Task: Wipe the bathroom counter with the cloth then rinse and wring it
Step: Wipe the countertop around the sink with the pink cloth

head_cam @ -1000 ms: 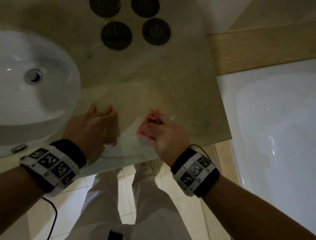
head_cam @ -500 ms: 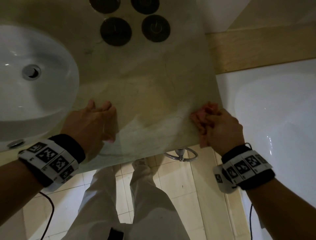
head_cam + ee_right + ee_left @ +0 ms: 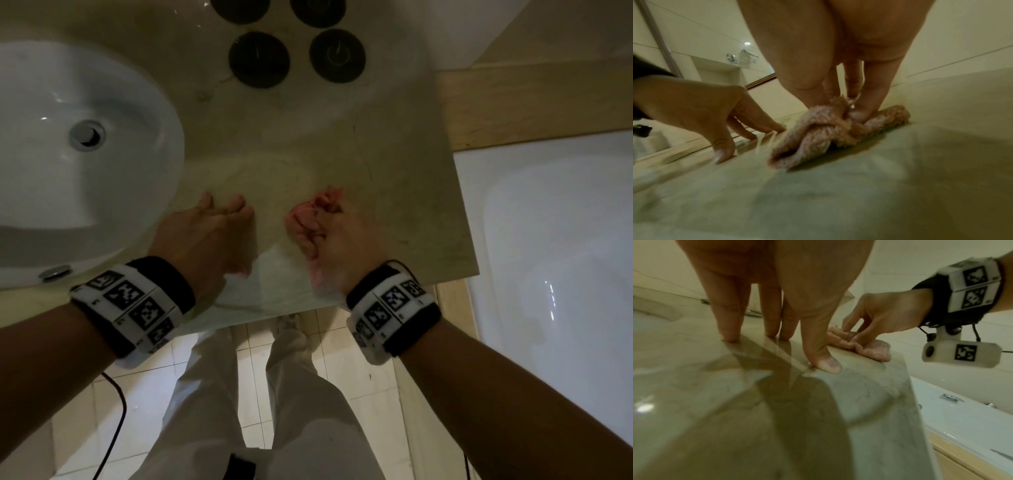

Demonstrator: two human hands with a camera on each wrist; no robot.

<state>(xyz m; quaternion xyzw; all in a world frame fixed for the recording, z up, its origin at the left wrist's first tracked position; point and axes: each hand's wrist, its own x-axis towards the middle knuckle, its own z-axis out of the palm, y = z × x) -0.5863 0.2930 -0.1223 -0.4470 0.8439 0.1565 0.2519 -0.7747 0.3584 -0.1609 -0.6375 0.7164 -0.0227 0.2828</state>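
The cloth [image 3: 830,131] looks soft, light and damp, a fluffy pink wad that will squash and twist easily; best gathered by its bunched middle. It lies on the counter [image 3: 394,192] at the centre of the head view, pressed under the curled fingers of the right hand [image 3: 339,246]. The left hand [image 3: 202,240] rests just beside it, fingers spread, touching only the counter, near the sink [image 3: 144,113].

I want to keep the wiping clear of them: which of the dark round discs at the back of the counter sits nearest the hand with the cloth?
The front right disc; the front left disc lies further left, the other two behind.
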